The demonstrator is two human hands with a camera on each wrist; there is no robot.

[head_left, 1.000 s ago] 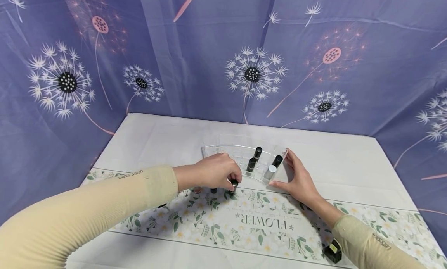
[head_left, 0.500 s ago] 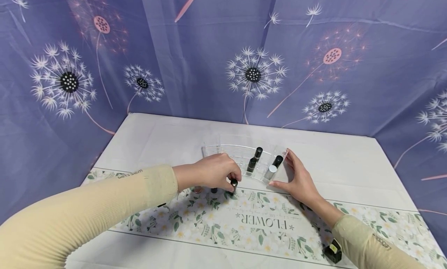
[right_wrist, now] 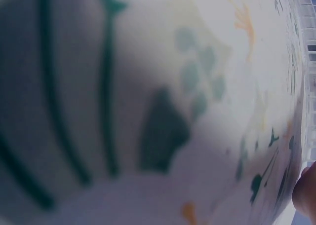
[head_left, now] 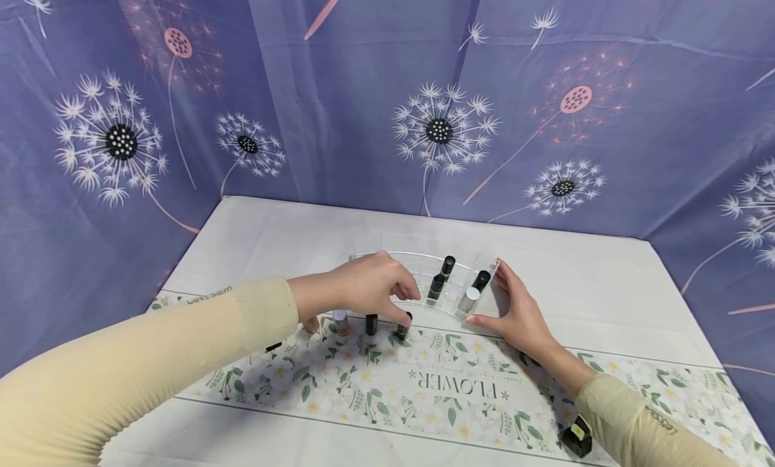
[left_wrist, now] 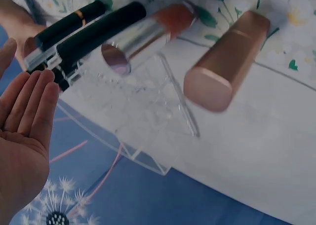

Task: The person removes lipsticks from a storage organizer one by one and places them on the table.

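Drawn slightly toward ten o'clock since half a second ago, the left hand (head_left: pixel 371 282) has loosened its pinch on the small dark bottle (head_left: pixel 403 330), which stands upright on the tablecloth (head_left: pixel 448 420), near the clear rack (head_left: pixel 418 254) at its seven o'clock. Those fingers are spread; whether the thumb touches the bottle, I cannot tell. At the rack's four o'clock, the right hand (head_left: pixel 519 321) grips its end between thumb and fingers.
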